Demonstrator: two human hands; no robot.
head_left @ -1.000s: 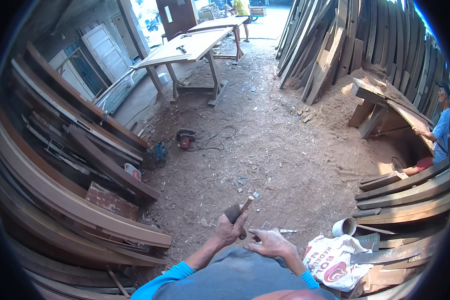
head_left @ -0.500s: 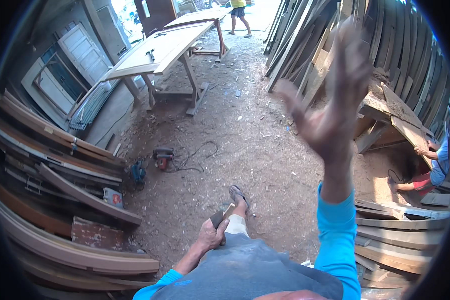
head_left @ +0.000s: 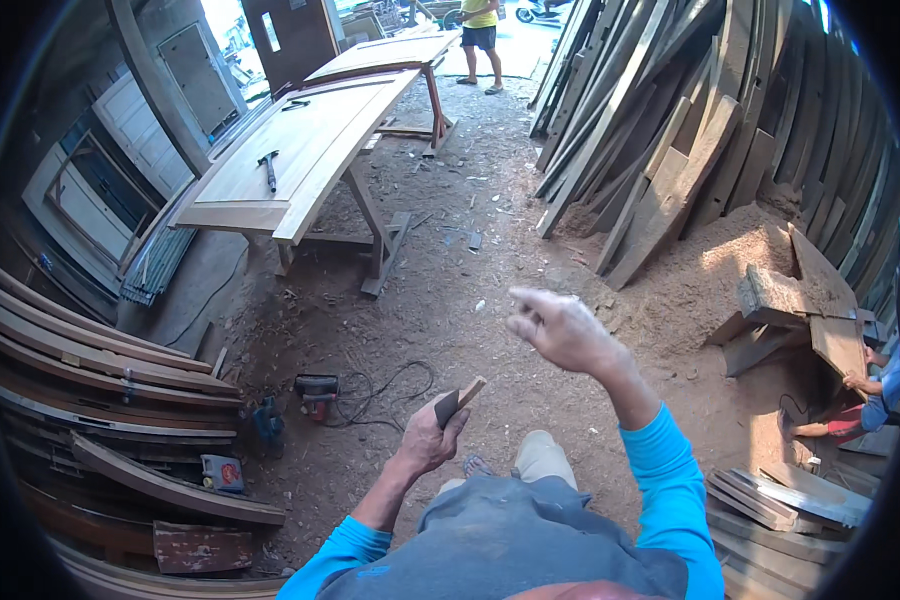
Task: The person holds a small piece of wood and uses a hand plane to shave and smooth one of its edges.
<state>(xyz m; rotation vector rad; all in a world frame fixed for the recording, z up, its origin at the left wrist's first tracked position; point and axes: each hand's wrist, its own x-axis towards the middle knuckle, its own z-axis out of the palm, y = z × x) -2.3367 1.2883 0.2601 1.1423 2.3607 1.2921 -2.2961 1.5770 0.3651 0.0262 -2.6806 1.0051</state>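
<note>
My left hand [head_left: 428, 442] is closed around a small wooden block [head_left: 472, 391], with a dark, thin sheet [head_left: 447, 408] like sandpaper lying along it. In front of my body on the right, my right hand [head_left: 568, 335] hangs in the air over the dirt floor with nothing in it. Its fingers are loosely bent, the forefinger reaching left and apart from the thumb. Dust whitens its back. Both hands are away from the workbench. Nearest to my left hand on the ground is a red and black power tool [head_left: 317, 395] with a looped cord.
A wooden door panel [head_left: 315, 135] lies on trestles ahead left, bearing a hammer [head_left: 269, 170]. Stacked boards [head_left: 120, 385] line the left side; planks [head_left: 670, 170] lean at right beside sawdust [head_left: 710, 270]. A person in blue [head_left: 885, 385] holds a board at right; another [head_left: 480, 40] stands far ahead.
My right hand has come down from its raised, spread pose and its fingers have bent. The bench appears closer. My left hand still holds the block.
</note>
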